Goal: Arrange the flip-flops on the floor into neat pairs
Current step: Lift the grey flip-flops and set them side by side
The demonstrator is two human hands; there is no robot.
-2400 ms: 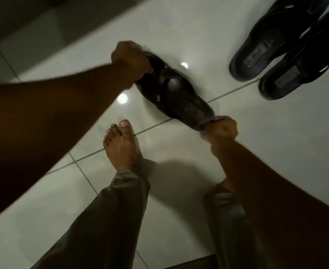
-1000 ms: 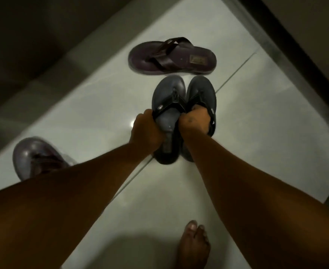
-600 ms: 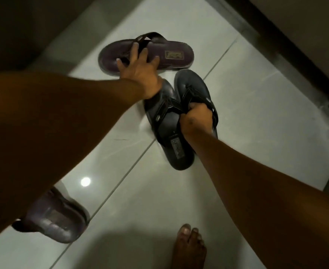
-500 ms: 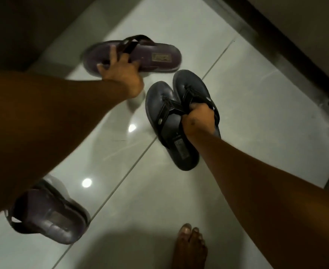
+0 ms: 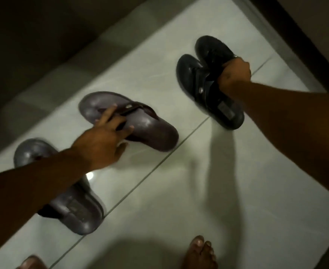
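Note:
Two brown flip-flops lie on the white tiled floor. My left hand (image 5: 103,144) grips the strap of the brown flip-flop (image 5: 150,129) at centre left, its toe pointing up-left. The other brown flip-flop (image 5: 76,210) lies at lower left, partly hidden under my left forearm. At upper right a pair of black flip-flops sits side by side: the left black one (image 5: 198,88) and the right black one (image 5: 212,47). My right hand (image 5: 234,73) is closed on their straps.
A dark wall base runs along the upper left, and a dark door frame edge (image 5: 303,35) runs down the upper right. My bare right foot (image 5: 199,253) stands at the bottom, with toes of the other foot (image 5: 31,263) at the bottom left.
My left hand took hold of the brown flip-flop by the far wall and dragged it left and toward me, near the other brown one. My right hand kept its grip on the black pair.

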